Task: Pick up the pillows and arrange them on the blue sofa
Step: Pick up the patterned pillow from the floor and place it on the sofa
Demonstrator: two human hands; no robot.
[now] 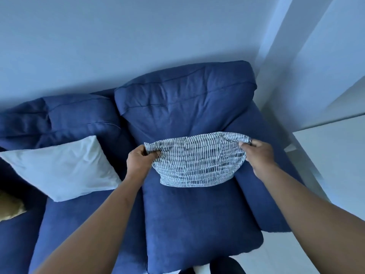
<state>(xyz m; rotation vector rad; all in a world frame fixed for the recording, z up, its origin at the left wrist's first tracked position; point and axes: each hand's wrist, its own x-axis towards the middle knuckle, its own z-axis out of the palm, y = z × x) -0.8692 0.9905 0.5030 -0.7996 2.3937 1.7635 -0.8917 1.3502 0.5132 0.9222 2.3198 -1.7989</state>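
A blue-and-white striped pillow (197, 161) hangs over the right seat of the blue sofa (197, 224), in front of the right back cushion. My left hand (138, 159) pinches its upper left corner and my right hand (258, 155) pinches its upper right corner. The pillow's lower edge rests on or just above the seat cushion. A plain white pillow (63, 169) leans on the left seat against the left back cushion. At the far left edge, part of a yellowish pillow (9, 208) shows on the seat.
A pale wall (138, 46) runs behind the sofa. To the right of the sofa's arm (276, 175) lies a light floor (335, 175) and a white wall corner (296, 56). Something dark (227, 265) sits at the bottom edge below the seat front.
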